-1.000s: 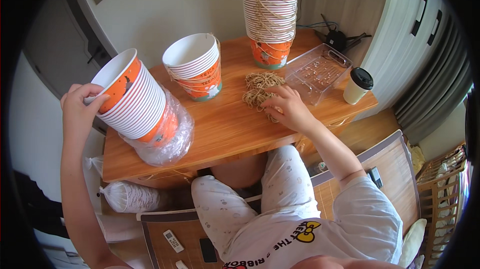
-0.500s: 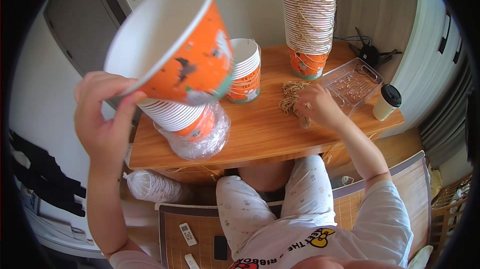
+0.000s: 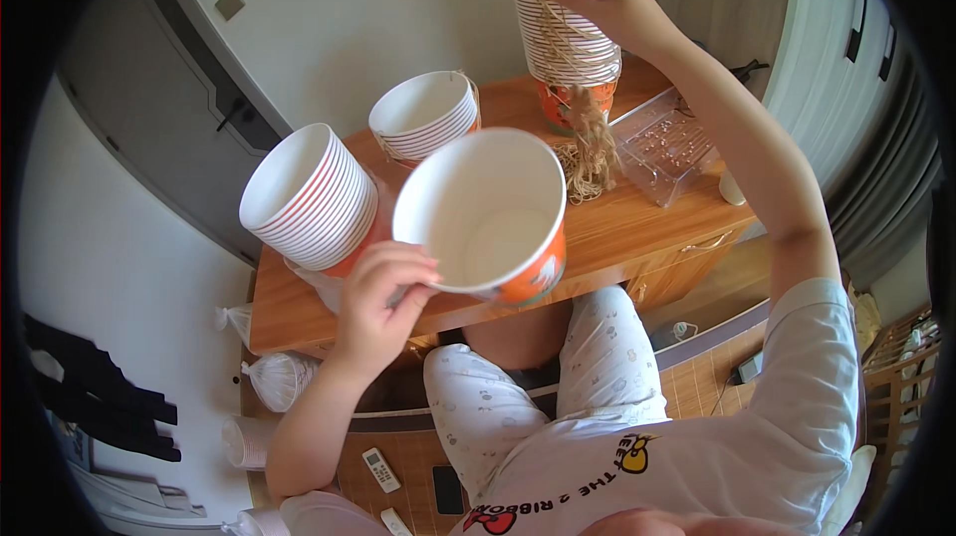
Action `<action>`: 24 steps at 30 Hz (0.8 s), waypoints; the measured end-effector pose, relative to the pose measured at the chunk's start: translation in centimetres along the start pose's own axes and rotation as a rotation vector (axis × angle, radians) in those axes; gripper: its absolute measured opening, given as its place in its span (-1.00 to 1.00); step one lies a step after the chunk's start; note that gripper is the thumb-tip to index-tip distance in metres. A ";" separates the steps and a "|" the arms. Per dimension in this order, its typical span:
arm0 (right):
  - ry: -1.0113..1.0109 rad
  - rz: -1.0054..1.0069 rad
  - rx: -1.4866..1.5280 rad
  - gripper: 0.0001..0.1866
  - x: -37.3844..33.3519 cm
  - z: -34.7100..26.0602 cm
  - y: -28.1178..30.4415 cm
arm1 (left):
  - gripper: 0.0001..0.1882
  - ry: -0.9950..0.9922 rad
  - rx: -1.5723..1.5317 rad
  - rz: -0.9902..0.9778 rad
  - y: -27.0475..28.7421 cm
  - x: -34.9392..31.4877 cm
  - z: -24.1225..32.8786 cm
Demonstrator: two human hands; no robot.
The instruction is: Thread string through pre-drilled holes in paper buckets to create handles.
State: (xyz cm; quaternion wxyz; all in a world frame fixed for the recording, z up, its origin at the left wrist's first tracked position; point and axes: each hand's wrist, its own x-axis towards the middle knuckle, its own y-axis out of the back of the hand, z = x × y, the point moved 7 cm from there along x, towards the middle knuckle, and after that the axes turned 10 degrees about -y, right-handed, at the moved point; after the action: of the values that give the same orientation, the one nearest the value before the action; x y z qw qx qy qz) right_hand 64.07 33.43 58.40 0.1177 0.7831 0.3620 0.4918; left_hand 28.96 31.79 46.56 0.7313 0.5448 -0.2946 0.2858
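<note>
My left hand [image 3: 383, 302] grips the rim of an orange paper bucket [image 3: 483, 207], thumb outside. The bucket is white inside and tilts toward me above the table's front edge. My right hand [image 3: 607, 8] is raised in front of a tall stack of cord-handled paper buckets [image 3: 563, 48], fingers pinched. It appears to hold a thin tan cord, hard to separate from the cords on the stack behind. Below it, a bundle of tan cords [image 3: 590, 162] lies on the table, its upper part stretched upward and blurred.
On the wooden table [image 3: 617, 237] stand a leaning stack of buckets [image 3: 319, 202] in plastic wrap and a shorter stack [image 3: 423, 118]. A clear tray [image 3: 662, 142] with small pieces lies at right, beside a partly hidden cup [image 3: 732, 189]. Bagged white items [image 3: 279, 382] sit below left.
My left hand has lowered the bucket and brought it right, in front of me. My right hand has risen from the cord bundle, whose top is now pulled upward. The view has shifted.
</note>
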 end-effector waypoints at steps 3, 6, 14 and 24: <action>-0.010 -0.093 -0.069 -0.76 0.8 -0.5 -0.5 | -0.77 0.032 -0.017 -0.039 -1.8 -1.6 -0.8; 0.014 -0.076 -0.135 -0.74 1.6 -1.7 -0.1 | -0.77 0.095 -0.050 -0.051 -2.5 -2.9 -2.0; -0.122 -0.184 -0.114 -0.67 4.4 -2.7 1.8 | -0.78 0.141 -0.068 -0.059 -2.4 -4.4 -4.1; 0.027 0.186 -0.084 -0.72 3.8 -8.1 5.4 | -0.75 0.114 -0.072 -0.104 -2.6 -4.2 -4.8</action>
State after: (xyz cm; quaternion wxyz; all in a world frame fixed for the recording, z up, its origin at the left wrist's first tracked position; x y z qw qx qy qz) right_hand 60.53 30.80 67.86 0.0994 0.8010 0.2682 0.5260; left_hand 28.64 35.40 40.68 0.7799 0.5155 -0.2338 0.2673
